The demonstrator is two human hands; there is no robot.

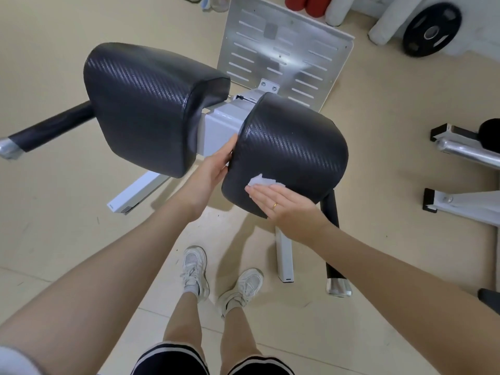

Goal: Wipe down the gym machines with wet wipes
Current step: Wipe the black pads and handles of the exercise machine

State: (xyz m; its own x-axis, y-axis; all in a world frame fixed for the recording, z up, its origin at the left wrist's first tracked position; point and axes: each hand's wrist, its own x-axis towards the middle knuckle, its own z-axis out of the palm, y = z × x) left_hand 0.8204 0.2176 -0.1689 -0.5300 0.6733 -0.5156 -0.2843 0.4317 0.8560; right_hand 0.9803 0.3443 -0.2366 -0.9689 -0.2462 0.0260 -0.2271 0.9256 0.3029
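A gym machine with a white frame [216, 125] carries two black padded cushions. The left pad [143, 104] is larger and untouched. My right hand [281, 201] lies flat, fingers straight, on the near side of the right pad [292, 147], pressing a white wet wipe [261, 182] against it; the wipe sticks out past my fingertips. My left hand [216, 165] rests with straight fingers against the left edge of the same pad, in the gap between the two cushions.
A slotted metal footplate [281, 50] stands behind the pads. Black handles [48, 128] stick out left and lower right. A black weight plate [431, 29] leans at the back right beside white and red rolls. Another white machine frame [465, 201] lies to the right.
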